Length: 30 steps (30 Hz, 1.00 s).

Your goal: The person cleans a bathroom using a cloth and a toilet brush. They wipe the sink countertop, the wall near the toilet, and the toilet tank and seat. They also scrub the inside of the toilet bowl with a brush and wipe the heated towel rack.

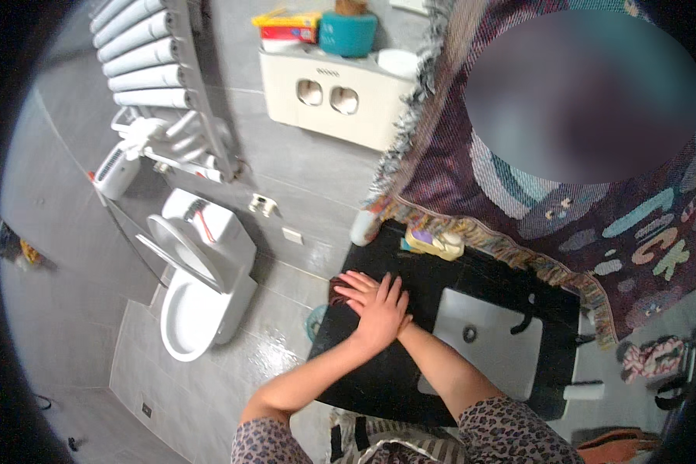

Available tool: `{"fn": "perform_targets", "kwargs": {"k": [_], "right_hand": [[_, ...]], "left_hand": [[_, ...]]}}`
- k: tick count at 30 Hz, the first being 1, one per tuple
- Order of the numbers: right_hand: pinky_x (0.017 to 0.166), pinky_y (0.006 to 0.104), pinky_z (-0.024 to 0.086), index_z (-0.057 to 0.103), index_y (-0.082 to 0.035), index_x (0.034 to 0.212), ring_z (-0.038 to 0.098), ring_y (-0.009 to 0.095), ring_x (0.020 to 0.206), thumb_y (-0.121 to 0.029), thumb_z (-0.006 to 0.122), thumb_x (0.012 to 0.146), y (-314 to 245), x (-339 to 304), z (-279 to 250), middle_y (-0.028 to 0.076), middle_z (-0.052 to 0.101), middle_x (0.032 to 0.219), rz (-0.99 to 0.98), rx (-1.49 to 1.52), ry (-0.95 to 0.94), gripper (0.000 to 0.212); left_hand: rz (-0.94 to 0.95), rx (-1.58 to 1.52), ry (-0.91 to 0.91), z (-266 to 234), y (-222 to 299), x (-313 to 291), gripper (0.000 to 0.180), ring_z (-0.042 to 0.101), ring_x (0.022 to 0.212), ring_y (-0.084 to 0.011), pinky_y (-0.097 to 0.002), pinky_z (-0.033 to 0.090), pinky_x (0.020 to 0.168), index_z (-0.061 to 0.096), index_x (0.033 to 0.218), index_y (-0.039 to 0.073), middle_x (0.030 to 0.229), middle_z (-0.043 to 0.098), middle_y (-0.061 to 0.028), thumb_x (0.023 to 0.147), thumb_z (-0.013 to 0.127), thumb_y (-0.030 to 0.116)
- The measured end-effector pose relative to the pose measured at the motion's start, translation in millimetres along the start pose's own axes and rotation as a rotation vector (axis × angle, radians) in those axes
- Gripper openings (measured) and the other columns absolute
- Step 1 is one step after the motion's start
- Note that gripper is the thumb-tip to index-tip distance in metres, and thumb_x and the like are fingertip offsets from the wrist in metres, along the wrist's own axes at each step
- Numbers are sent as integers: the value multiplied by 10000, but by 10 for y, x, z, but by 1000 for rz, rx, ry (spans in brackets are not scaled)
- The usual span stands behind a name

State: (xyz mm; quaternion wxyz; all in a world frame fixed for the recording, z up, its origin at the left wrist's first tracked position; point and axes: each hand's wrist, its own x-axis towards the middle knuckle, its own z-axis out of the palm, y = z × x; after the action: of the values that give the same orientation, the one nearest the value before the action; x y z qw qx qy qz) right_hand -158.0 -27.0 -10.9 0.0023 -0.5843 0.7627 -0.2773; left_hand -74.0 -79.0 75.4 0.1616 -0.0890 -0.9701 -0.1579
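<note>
My left hand lies across the back of my right hand, over the left part of a black countertop. The fingers of both hands are stretched out and apart. Beneath the right fingers, a dark reddish-brown cloth shows at the counter's left edge; most of it is hidden. A white rectangular sink with a round drain is set into the counter, to the right of my hands. Beyond them, against the wall, sits a yellowish soap holder with a pale purple item in it.
A black faucet reaches over the sink. A fringed woven blanket hangs at the far right, partly blurred. On the left stands a white toilet, its lid up. A cream wall unit carries a teal jar. The floor tiles shine.
</note>
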Motion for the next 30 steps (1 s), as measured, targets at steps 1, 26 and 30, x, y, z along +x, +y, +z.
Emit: {"fn": "perform_targets", "kwargs": {"k": [1, 26, 30], "right_hand": [[1090, 418, 290, 521, -199, 1294, 341, 282, 1317, -181, 566, 838, 168, 72, -22, 77, 398, 1416, 18, 22, 15, 459], [1091, 476, 253, 583, -185, 1210, 367, 268, 1302, -325, 656, 759, -1563, -590, 294, 99, 419, 1398, -218, 222, -260, 477], [1115, 483, 179, 489, -182, 1313, 260, 293, 1360, -389, 503, 893, -629, -410, 124, 109, 359, 1436, 255, -305, -5, 468]], "left_hand": [[27, -32, 51, -120, -54, -114, 528, 390, 1227, -389, -468, 361, 1009, 563, 1163, 18, 1310, 455, -191, 741, 680, 312], [-875, -115, 285, -959, 234, -3624, 442, 253, 1348, -390, -500, 248, 1066, 488, 1255, 26, 1424, 351, -168, 824, 586, 20], [-908, -132, 286, -904, 359, -3748, 443, 258, 1349, -380, -497, 250, 1066, 489, 1258, 24, 1421, 357, -166, 826, 581, 13]]}}
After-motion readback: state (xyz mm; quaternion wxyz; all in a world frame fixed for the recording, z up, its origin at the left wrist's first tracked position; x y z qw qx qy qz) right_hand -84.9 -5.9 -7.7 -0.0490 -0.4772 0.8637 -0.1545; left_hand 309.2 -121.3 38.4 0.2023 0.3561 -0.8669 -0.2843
